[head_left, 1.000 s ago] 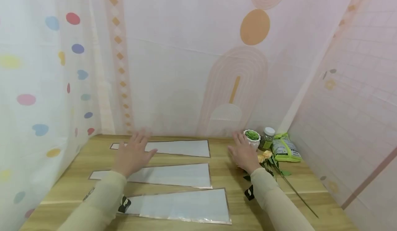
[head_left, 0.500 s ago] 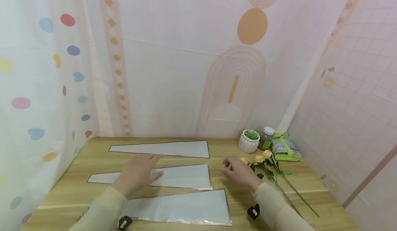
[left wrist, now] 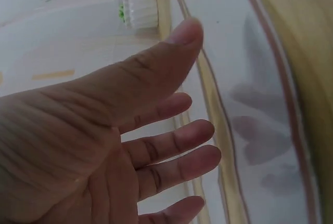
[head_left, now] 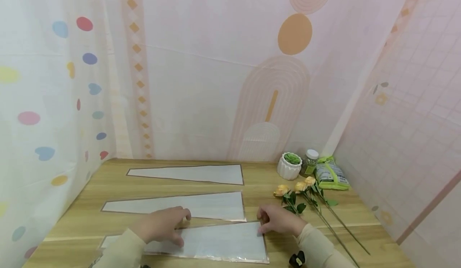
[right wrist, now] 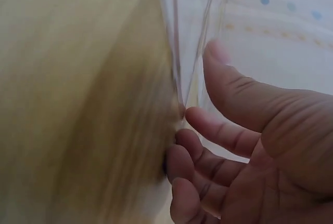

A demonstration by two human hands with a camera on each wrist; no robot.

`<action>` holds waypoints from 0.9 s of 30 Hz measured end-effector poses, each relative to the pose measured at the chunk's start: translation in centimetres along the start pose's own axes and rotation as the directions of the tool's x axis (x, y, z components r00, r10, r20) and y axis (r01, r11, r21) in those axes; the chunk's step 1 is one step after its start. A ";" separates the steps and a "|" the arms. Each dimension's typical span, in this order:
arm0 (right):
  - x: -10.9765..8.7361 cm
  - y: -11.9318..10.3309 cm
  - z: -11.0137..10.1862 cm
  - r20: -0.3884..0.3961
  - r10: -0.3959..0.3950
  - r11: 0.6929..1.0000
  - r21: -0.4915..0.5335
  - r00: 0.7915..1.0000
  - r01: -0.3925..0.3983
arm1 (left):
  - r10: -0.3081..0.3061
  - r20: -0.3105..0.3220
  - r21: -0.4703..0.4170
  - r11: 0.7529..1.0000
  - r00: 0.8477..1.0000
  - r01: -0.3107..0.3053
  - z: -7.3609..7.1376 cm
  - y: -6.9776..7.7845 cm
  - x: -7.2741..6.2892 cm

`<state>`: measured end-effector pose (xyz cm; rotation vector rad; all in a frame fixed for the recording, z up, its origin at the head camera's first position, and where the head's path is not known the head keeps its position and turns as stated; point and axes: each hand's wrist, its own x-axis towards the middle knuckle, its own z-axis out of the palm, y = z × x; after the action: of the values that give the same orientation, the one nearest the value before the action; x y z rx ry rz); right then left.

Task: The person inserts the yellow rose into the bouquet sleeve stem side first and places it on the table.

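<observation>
Three long, tapered white sheets with brown borders lie on the wooden table: a far sheet [head_left: 216,174], a middle sheet [head_left: 219,205] and a near sheet [head_left: 223,242]. Over the near sheet's left part is my left hand [head_left: 162,225], its fingers loosely bent and holding nothing. In the left wrist view, its thumb [left wrist: 182,34] stands apart from the fingers above the glossy surface. My right hand [head_left: 279,219] is at the near sheet's top right corner. The right wrist view shows its fingertips [right wrist: 195,115] right at the sheet's edge, with the thumb raised away from them.
Right of the sheets lie several yellow roses [head_left: 301,186] on long stems. Behind them stand a succulent in a white pot [head_left: 289,168], a lidded jar [head_left: 309,164] and a green-and-grey packet [head_left: 331,174]. A patterned curtain [head_left: 201,80] hangs behind the table.
Both hands have come back toward the front of the table, from beside the far sheet and the pot to the near sheet. The fingers, spread before, are now more bent.
</observation>
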<state>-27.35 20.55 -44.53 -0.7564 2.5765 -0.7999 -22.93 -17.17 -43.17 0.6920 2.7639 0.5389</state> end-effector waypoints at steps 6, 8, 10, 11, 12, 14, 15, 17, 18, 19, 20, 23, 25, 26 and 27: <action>-0.1 -0.1 0.5 -0.005 0.013 0.997 -0.078 1.000 -0.014 | 0.015 0.021 0.045 0.999 1.000 -0.016 0.6 0.2 -0.1; -0.2 -0.2 0.4 0.002 0.018 0.992 -0.124 1.000 -0.018 | 0.027 0.006 0.083 0.996 1.000 -0.027 0.9 0.3 -0.2; -0.3 -0.4 0.4 0.014 0.022 0.988 -0.151 1.000 -0.020 | 0.028 -0.010 0.096 0.995 1.000 -0.027 1.0 0.5 -0.2; -0.4 -0.5 0.3 0.020 0.020 0.987 -0.158 1.000 -0.017 | 0.026 -0.018 0.102 0.995 1.000 -0.024 1.1 0.5 -0.2; -0.5 -0.5 0.3 0.026 0.020 0.990 -0.143 0.999 -0.016 | 0.023 -0.023 0.103 0.994 0.999 -0.021 1.2 0.5 -0.2; -0.7 -0.6 0.2 0.030 0.018 0.997 -0.081 0.999 -0.015 | 0.020 -0.032 0.100 0.995 0.999 -0.016 1.4 0.6 -0.2; -0.8 -0.6 0.1 0.027 0.020 0.999 -0.036 0.999 -0.019 | 0.019 -0.036 0.099 0.995 0.999 -0.016 1.5 0.6 -0.3; -1.0 -0.6 0.0 0.025 0.027 0.994 0.103 0.999 -0.030 | 0.034 -0.047 0.110 0.994 0.998 -0.028 1.6 0.6 -0.3; -1.1 -0.6 -0.1 0.025 0.031 0.982 0.187 0.999 -0.035 | 0.039 -0.051 0.112 0.993 0.998 -0.033 1.6 0.6 -0.3; -1.1 -0.6 -0.2 0.028 0.034 0.962 0.269 0.999 -0.041 | 0.042 -0.053 0.116 0.993 0.998 -0.035 1.6 0.5 -0.3; -1.2 -0.5 -0.2 0.031 0.034 0.939 0.342 0.999 -0.043 | 0.041 -0.053 0.117 0.993 0.998 -0.035 1.6 0.5 -0.4; -1.1 -0.5 -0.2 0.029 0.035 0.853 0.520 0.999 -0.045 | 0.034 -0.051 0.116 0.993 0.998 -0.028 1.6 0.4 -0.4; -1.0 -0.5 -0.2 0.014 0.035 0.820 0.571 0.999 -0.037 | 0.025 -0.050 0.115 0.993 0.998 -0.019 1.6 0.5 -0.4; -0.9 -0.5 -0.2 0.001 0.038 0.814 0.580 0.999 -0.031 | 0.017 -0.050 0.113 0.994 0.999 -0.011 1.5 0.5 -0.4; -0.8 -0.6 -0.1 -0.012 0.043 0.808 0.588 0.999 -0.027 | 0.008 -0.051 0.115 0.993 0.999 -0.002 1.5 0.5 -0.4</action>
<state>-26.53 20.66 -43.95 -0.4948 2.1431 -1.5018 -21.87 -16.51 -44.28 0.7199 2.8602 0.4064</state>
